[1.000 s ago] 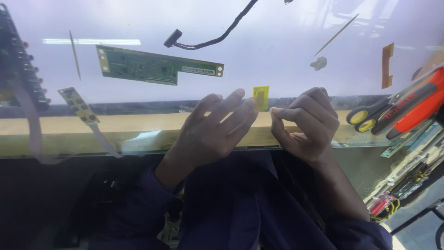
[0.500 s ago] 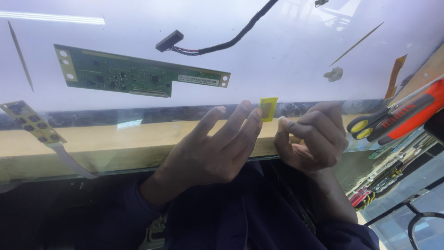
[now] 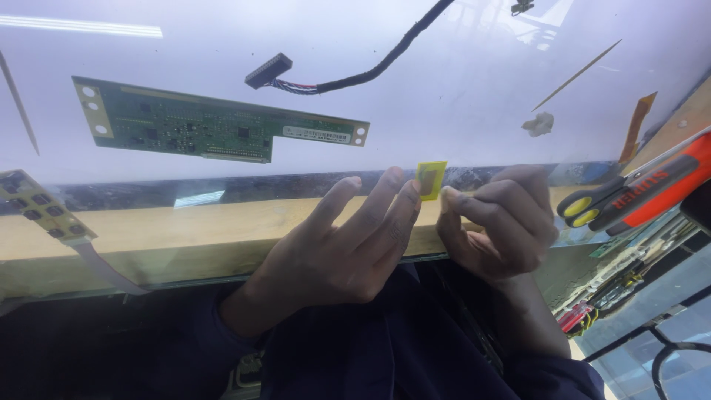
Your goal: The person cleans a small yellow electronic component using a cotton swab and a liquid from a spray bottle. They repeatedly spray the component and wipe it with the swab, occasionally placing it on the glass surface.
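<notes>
Fingertips of both hands meet at a small yellow tab [image 3: 430, 180] that stands at the near edge of the white panel [image 3: 459, 89], its long axis running up and away from the person, tilted slightly right at the top. The left hand [image 3: 348, 244] is spread open, its fingertips touching the tab's left side, while the right hand [image 3: 496, 226] is curled, thumb and forefinger pinched beside the tab's right edge. A green circuit board [image 3: 215, 126] lies lengthwise across the panel, well left of the tab.
</notes>
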